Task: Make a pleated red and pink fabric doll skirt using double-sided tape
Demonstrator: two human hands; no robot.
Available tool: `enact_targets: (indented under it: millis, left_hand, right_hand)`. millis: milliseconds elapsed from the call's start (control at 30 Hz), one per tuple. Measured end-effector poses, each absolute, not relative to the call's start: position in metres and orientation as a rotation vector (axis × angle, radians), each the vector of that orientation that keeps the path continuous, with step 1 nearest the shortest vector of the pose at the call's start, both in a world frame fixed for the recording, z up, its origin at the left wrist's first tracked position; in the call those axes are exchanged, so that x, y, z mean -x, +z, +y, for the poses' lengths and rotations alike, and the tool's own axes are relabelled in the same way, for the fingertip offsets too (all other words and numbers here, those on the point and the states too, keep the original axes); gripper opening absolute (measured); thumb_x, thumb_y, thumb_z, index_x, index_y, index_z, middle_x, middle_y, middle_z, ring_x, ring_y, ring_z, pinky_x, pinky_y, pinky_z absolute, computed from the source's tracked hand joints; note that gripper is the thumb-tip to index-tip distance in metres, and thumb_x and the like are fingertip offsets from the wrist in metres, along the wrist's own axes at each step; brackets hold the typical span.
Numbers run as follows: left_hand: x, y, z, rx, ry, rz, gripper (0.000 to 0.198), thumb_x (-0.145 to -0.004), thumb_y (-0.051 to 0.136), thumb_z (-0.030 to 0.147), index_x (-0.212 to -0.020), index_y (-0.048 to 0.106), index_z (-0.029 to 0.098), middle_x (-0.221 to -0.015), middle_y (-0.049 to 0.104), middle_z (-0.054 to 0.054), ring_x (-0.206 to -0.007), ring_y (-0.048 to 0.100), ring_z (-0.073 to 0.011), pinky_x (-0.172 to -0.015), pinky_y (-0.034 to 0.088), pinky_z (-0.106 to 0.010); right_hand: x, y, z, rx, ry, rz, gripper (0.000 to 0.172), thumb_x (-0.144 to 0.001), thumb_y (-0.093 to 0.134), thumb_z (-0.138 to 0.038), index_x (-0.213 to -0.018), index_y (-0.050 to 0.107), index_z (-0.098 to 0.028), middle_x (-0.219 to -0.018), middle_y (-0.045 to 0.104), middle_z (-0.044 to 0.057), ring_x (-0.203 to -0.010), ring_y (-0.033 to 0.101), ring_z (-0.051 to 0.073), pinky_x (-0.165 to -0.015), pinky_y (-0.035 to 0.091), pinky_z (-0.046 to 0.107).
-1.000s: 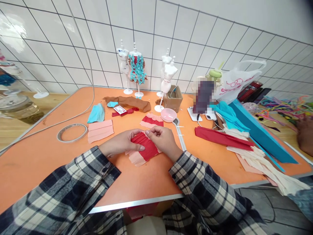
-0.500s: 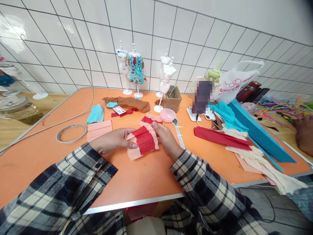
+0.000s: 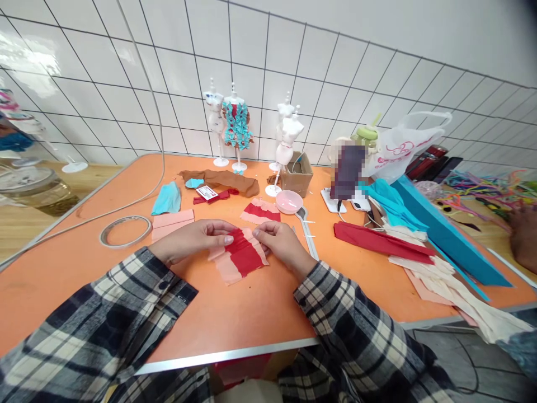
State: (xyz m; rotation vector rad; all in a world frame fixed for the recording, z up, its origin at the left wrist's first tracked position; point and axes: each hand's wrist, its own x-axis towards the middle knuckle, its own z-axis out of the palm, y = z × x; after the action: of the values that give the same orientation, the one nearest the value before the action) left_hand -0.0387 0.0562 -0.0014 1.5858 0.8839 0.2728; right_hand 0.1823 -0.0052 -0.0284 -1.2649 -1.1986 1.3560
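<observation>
Between my hands is a piece of crepe paper (image 3: 247,258), peach with a broad red band across it, its upper edge gathered. My left hand (image 3: 205,238) pinches its upper left part, thumb on the red. At the upper right edge, my right hand (image 3: 279,240) grips it between thumb and fingers. The lower edge fans out above the orange table (image 3: 251,319). Just behind lies a similar peach and red piece (image 3: 262,211), beside a pink bowl (image 3: 289,202). A folded peach sheet (image 3: 173,224) lies left of my left hand.
A tape roll (image 3: 126,231) lies at left. Small white mannequins (image 3: 289,134), one in a blue ruffled dress (image 3: 238,126), stand near the tiled wall. A cardboard box (image 3: 297,176) is behind the bowl. Red paper (image 3: 381,242) and scissors (image 3: 309,235) lie right. Another person's hand (image 3: 523,235) shows far right.
The held crepe paper has tilted and its lower edge has dropped toward the table. My fingers have shifted along its upper edge, the right hand slightly lower. The camera view has shifted slightly.
</observation>
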Motion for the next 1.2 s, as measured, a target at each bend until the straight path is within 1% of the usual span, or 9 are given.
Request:
enact_targets:
  millis: [267, 400, 467, 567, 667, 767, 900, 1033, 1200]
  left_hand:
    - [0.03, 0.0, 0.048, -1.719, 0.283, 1.017, 0.042, -0.07, 0.072, 0.058, -0.089, 0.074, 0.021, -0.088, 0.076, -0.001, -0.085, 0.069, -0.0209, -0.08, 0.054, -0.031]
    - [0.029, -0.008, 0.052, -1.879, 0.314, 1.09, 0.04, -0.072, 0.068, 0.058, -0.087, 0.075, 0.022, -0.09, 0.077, -0.002, -0.084, 0.069, -0.0219, -0.079, 0.053, -0.031]
    - [0.028, -0.012, 0.055, -1.996, 0.337, 1.105, 0.04, -0.075, 0.065, 0.057, -0.089, 0.076, 0.022, -0.093, 0.078, -0.003, -0.087, 0.069, -0.0222, -0.081, 0.052, -0.031]
    - [0.029, -0.008, 0.055, -2.195, 0.533, 1.181, 0.041, -0.079, 0.061, 0.054, -0.097, 0.075, 0.02, -0.101, 0.076, -0.006, -0.093, 0.067, -0.0228, -0.085, 0.051, -0.033]
    - [0.031, 0.004, 0.044, -2.436, 0.67, 1.247, 0.034, -0.083, 0.059, 0.049, -0.087, 0.074, 0.019, -0.088, 0.074, -0.006, -0.085, 0.065, -0.0208, -0.081, 0.049, -0.031]
    - [0.03, 0.013, 0.027, -2.471, 0.391, 0.926, 0.023, -0.086, 0.061, 0.043, -0.083, 0.073, 0.023, -0.078, 0.072, 0.001, -0.069, 0.063, -0.0137, -0.067, 0.047, -0.023]
    - [0.025, 0.009, 0.013, -2.586, 0.032, 0.748, 0.009, -0.083, 0.066, 0.03, -0.084, 0.073, 0.026, -0.084, 0.073, 0.001, -0.081, 0.065, -0.0154, -0.074, 0.046, -0.024]
    - [0.025, 0.005, 0.015, -2.716, 0.015, 0.737, 0.016, -0.089, 0.061, 0.036, -0.092, 0.073, 0.026, -0.09, 0.072, -0.001, -0.092, 0.064, -0.0195, -0.083, 0.045, -0.03]
    - [0.031, 0.004, 0.018, -2.749, 0.052, 0.781, 0.025, -0.095, 0.049, 0.036, -0.093, 0.071, 0.025, -0.093, 0.072, -0.002, -0.088, 0.064, -0.018, -0.078, 0.045, -0.03]
  right_hand:
    - [-0.182, -0.03, -0.01, 1.329, 1.396, -1.509, 0.024, -0.085, 0.061, -0.038, -0.084, 0.07, -0.016, -0.059, 0.058, -0.003, -0.051, 0.051, 0.009, -0.049, 0.04, 0.021]
    - [-0.189, -0.022, -0.012, 1.485, 0.832, -1.795, 0.027, -0.088, 0.06, -0.039, -0.104, 0.072, -0.02, -0.084, 0.07, 0.001, -0.074, 0.061, 0.013, -0.067, 0.044, 0.025]
    - [-0.192, -0.02, -0.013, 1.469, 0.589, -1.902, 0.022, -0.086, 0.065, -0.032, -0.103, 0.071, -0.021, -0.091, 0.07, 0.001, -0.08, 0.061, 0.013, -0.071, 0.042, 0.026]
    - [-0.196, -0.021, -0.014, 1.285, 0.529, -2.115, 0.009, -0.086, 0.065, -0.021, -0.091, 0.072, -0.02, -0.087, 0.069, 0.0, -0.082, 0.06, 0.013, -0.075, 0.042, 0.025]
    - [-0.199, -0.027, -0.013, 1.211, 0.473, -2.311, 0.008, -0.087, 0.066, -0.022, -0.089, 0.073, -0.02, -0.087, 0.068, 0.002, -0.087, 0.059, 0.015, -0.079, 0.04, 0.027]
    - [-0.2, -0.033, -0.013, 1.309, 0.39, -2.399, 0.009, -0.087, 0.067, -0.027, -0.091, 0.074, -0.022, -0.088, 0.068, 0.002, -0.087, 0.057, 0.016, -0.076, 0.038, 0.028]
    - [-0.201, -0.031, -0.019, 1.5, 0.297, -2.417, 0.01, -0.085, 0.069, -0.032, -0.083, 0.071, -0.022, -0.08, 0.065, 0.001, -0.081, 0.055, 0.016, -0.066, 0.034, 0.028]
    - [-0.206, -0.024, -0.025, 1.534, 0.259, -2.384, 0.015, -0.084, 0.07, -0.035, -0.092, 0.071, -0.023, -0.089, 0.066, 0.001, -0.086, 0.057, 0.017, -0.067, 0.035, 0.028]
    - [-0.213, -0.025, -0.023, 1.498, 0.321, -2.287, 0.011, -0.09, 0.063, -0.029, -0.092, 0.072, -0.023, -0.088, 0.067, 0.001, -0.084, 0.059, 0.014, -0.069, 0.036, 0.026]
